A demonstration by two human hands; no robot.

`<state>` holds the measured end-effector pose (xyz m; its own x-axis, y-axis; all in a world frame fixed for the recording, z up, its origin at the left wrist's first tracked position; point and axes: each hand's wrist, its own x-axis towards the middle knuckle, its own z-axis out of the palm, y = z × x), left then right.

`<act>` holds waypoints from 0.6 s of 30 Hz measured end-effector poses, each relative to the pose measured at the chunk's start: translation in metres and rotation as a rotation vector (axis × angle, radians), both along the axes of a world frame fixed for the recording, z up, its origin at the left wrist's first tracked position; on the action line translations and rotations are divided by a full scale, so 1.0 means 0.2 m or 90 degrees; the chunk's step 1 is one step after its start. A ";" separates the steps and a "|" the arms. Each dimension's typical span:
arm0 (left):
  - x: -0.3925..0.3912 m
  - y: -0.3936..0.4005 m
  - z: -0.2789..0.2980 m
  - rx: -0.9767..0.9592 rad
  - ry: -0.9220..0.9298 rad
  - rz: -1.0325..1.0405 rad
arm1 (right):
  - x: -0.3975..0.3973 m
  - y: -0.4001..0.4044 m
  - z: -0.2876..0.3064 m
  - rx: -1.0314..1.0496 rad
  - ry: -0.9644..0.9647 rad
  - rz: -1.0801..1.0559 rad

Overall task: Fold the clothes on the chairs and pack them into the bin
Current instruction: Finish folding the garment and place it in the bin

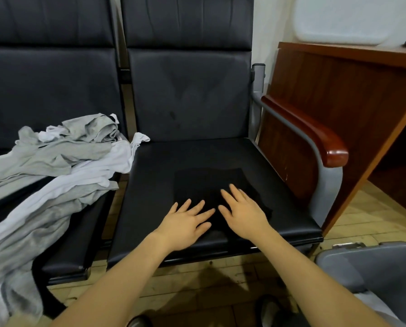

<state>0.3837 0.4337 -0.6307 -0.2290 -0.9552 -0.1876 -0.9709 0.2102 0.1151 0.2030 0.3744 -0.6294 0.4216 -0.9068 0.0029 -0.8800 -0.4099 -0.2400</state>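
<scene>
head view: the left hand (185, 224) and the right hand (243, 213) lie side by side, palms down with fingers straight and spread, pressing flat on a folded black garment (209, 182) that sits on the black padded seat of the right chair (291, 208). the garment reaches ahead of both hands toward the seat back and a little past the right hand's outer side; bare seat runs around it, wider on the left hand's side, with the seat's front edge just behind the wrists. beyond the right hand stands the chair's grey metal armrest with a reddish wood top (315, 135), and past it a brown wooden desk (350, 95). behind and outside the right forearm is the grey plastic bin (374, 263), its rim near the chair's front corner. well to the left hand's outer side, a loose heap of grey and white clothes (55, 166) covers the neighbouring black chair (79, 251) and spills over its front edge.
</scene>
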 end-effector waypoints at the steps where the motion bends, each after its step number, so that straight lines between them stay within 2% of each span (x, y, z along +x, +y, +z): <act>1: 0.00 0.00 0.01 0.008 0.005 0.007 | -0.04 -0.01 -0.02 0.047 0.047 -0.041; 4: 0.01 -0.01 0.03 0.009 0.012 0.013 | -0.17 -0.02 -0.03 0.138 0.089 -0.083; 6: 0.02 -0.02 0.04 -0.028 0.010 0.003 | -0.23 0.00 -0.03 0.137 0.086 -0.060; 12: 0.03 -0.01 0.09 -0.155 0.012 -0.012 | -0.25 0.06 0.03 -0.052 0.091 -0.019; 16: 0.02 -0.03 0.07 -0.198 0.102 0.068 | -0.21 0.05 0.07 -0.062 -0.051 0.000; 18: 0.02 -0.06 0.05 -0.256 0.103 0.145 | -0.21 0.01 0.06 -0.080 -0.120 -0.028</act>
